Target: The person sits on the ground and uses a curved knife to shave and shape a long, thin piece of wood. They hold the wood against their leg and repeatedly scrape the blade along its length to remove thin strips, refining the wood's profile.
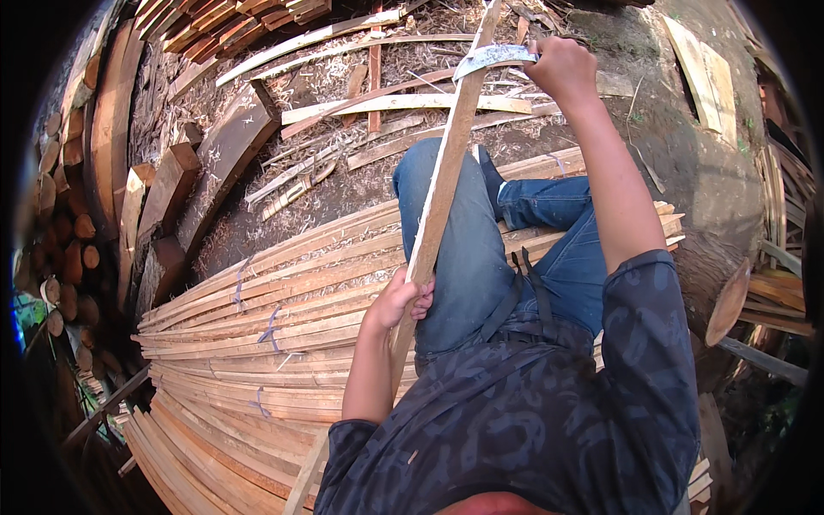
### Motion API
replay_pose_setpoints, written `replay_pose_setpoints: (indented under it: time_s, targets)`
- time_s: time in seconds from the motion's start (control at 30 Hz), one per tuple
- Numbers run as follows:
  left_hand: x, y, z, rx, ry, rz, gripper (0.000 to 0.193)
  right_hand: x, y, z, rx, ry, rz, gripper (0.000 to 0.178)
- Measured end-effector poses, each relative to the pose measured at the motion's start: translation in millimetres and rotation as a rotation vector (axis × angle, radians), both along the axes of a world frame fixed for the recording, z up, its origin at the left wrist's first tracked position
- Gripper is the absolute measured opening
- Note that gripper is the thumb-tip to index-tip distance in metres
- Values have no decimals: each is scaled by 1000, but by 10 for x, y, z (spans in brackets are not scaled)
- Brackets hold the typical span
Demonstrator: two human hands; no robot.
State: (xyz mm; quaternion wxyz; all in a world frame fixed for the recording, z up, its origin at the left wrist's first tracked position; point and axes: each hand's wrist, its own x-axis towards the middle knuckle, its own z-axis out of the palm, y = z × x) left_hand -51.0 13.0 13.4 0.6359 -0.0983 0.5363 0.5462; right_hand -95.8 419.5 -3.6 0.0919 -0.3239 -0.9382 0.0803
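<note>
A long, narrow wooden slat [446, 184] runs from beside my left hip up over my bent knee, its far end beyond the top of the picture. My left hand [402, 300] is closed round its lower part. At arm's length, my right hand [564, 73] grips a knife [495, 58] with a broad, curved, pale metal blade. The blade lies across the slat near its far end. My fist hides the knife's handle.
Bundled slats [292, 296], tied with thin purple string, lie under and left of my legs. Thick beams [227, 159] and stacked logs [73, 257] are at the left. Loose strips [403, 102] and shavings cover the ground ahead. A cut log [727, 300] lies right.
</note>
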Motion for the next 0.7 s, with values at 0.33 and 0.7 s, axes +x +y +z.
replay_pose_setpoints:
  time_s: [0.33, 0.7]
  targets:
    - [50, -29, 20, -5, 44, -24, 13, 823, 579, 243, -110, -40, -334, 29]
    - [84, 122, 52, -80, 196, -81, 12, -113, 572, -84, -465, -15, -401, 36]
